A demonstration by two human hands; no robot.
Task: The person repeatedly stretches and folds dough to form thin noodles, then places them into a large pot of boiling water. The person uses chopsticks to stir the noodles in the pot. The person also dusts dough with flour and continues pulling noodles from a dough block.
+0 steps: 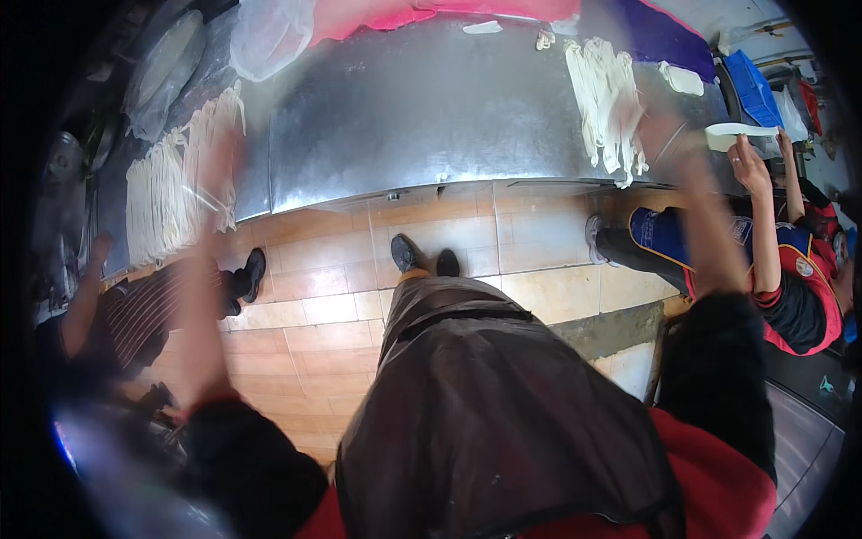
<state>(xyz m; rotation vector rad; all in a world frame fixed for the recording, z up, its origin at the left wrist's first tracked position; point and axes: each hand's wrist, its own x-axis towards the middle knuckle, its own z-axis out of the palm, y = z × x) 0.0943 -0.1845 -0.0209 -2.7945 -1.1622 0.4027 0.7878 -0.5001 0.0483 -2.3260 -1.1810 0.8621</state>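
Note:
My arms are spread wide toward the two ends of a steel worktable. My left hand is smeared by motion beside a row of pale, floury noodle-like dough strips at the table's left. Also blurred, my right hand is just right of a second bundle of such strips. The fingers of both hands are too smeared to read, and I cannot make out whether either holds anything. Thin pale streaks show near each hand.
At right, a co-worker's hands hold up a flat pale dough strip. Another person in a striped apron stands left. Pink sheeting, a clear plastic bag, purple cloth and a blue crate lie along the back.

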